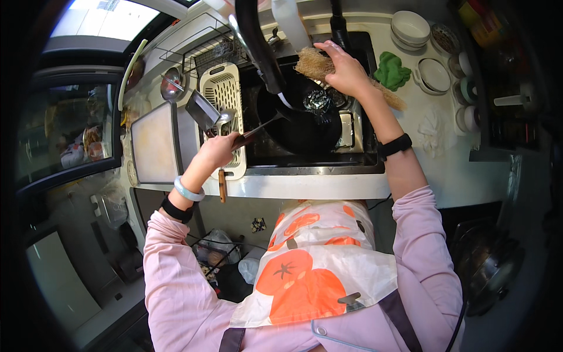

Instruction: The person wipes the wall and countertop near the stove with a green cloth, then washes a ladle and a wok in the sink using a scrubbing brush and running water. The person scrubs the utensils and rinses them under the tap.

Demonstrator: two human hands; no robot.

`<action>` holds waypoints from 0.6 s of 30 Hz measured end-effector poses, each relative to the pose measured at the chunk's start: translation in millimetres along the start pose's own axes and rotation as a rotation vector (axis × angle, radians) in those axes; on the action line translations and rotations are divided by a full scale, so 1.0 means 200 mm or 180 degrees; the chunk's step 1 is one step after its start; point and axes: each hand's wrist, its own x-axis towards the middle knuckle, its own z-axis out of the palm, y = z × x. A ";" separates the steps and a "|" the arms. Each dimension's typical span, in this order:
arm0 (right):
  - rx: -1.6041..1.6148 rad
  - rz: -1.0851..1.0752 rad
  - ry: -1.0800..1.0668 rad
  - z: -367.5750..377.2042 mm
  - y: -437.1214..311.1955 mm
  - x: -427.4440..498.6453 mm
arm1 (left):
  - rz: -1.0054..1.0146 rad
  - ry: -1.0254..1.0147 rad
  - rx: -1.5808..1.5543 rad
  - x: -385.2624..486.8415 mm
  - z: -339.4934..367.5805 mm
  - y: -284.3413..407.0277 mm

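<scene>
With its fingers closed round a long dark handle, my left hand [220,151] holds a metal spatula [259,127] whose blade points into the black sink. A loofah [314,65] is in my right hand [346,72], its far end showing past my forearm. Below both hands a large black wok [303,136] sits in the sink [255,162], and water falls into it from the tap [264,57]. The tan slotted drainer basket [238,165] lies under my left hand, with a ladle [225,116] and a cleaver [202,110] at it.
A white cutting board [154,145] stands left of the basket. Behind it are a metal strainer [170,86] and a wire rack [198,39]. Right of the sink lie a green cloth [391,71], stacked white bowls [410,26], a lidded white dish [434,75] and several jars.
</scene>
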 end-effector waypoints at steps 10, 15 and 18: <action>-0.0074 0.0047 0.0276 0.08 -0.01 0.03 | -0.0319 0.0401 -0.0789 -0.08 0.53 -0.17; 0.0017 0.0134 0.0553 0.17 -0.04 0.02 | -0.0293 0.0551 -0.1240 -0.12 0.76 -0.22; 0.0074 0.0046 0.0903 0.24 -0.08 -0.03 | -0.0387 0.0477 -0.1463 -0.12 0.85 -0.22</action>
